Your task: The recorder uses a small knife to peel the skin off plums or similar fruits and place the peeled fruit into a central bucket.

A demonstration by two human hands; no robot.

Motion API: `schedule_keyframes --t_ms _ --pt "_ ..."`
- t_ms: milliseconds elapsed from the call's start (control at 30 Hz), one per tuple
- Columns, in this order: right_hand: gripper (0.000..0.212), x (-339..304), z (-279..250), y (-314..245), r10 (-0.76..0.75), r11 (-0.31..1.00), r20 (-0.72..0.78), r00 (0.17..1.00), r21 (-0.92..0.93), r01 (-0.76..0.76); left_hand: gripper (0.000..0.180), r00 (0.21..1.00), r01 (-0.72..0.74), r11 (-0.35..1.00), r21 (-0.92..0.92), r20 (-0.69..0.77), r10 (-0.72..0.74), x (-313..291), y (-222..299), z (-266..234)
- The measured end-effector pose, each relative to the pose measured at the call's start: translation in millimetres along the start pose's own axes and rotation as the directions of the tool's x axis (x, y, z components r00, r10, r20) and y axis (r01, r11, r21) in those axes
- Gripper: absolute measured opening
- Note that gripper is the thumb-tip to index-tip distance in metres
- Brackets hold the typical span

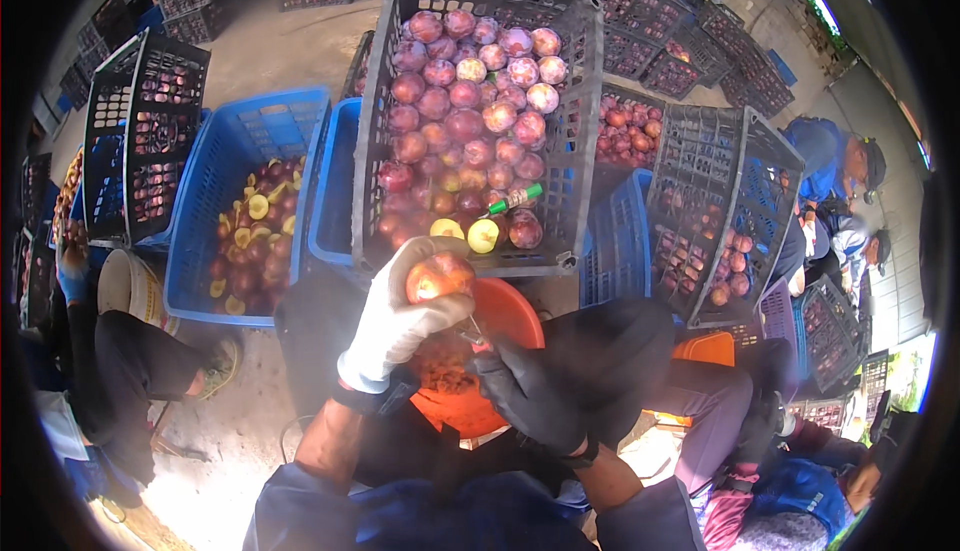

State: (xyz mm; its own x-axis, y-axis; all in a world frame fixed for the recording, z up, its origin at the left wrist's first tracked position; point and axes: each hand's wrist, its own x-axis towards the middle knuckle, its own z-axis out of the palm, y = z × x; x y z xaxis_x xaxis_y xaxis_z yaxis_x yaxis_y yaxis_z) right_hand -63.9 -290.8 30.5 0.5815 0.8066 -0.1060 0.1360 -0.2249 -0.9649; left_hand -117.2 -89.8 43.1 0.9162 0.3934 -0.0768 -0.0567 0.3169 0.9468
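Observation:
My left hand [385,341], in a white glove, is closed around a reddish plum [440,278]. Just below the plum, my right hand [525,396] in a black glove grips a small knife-like tool [477,336] with a metal tip and a reddish handle; its exact kind is unclear. Both hands are over an orange bucket [518,316] with reddish-brown bits inside. Beyond them a black crate [592,51] full of plums tilts towards me. At its near end lie yellow cut plum pieces [483,237] and a green-and-white tube-shaped thing [515,200].
A blue crate [190,241] on the left holds plums and yellow pieces. More black crates [700,156] of plums stand on the right and behind. A gloved co-worker's hand [72,276] shows at far left; other people [825,156] sit to the right.

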Motion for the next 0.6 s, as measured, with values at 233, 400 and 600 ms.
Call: schedule_keyframes --t_ms 233,400,600 --pt "0.03 3 -41 -51 0.492 0.844 0.145 0.859 0.166 -0.511 0.051 0.969 -0.1 0.993 0.064 -0.219 0.112 5 -35 -7" --pt "0.026 65 -99 7 0.091 0.965 -0.053 0.994 -0.241 -0.101 0.055 0.943 -0.165 0.938 0.305 -0.23 0.241 18 -7 -26" --pt "0.022 199 -129 117 -0.48 0.247 0.151 0.864 -0.922 0.299 0.079 0.903 -0.431 0.816 0.386 0.179 0.392 3 -38 -24"
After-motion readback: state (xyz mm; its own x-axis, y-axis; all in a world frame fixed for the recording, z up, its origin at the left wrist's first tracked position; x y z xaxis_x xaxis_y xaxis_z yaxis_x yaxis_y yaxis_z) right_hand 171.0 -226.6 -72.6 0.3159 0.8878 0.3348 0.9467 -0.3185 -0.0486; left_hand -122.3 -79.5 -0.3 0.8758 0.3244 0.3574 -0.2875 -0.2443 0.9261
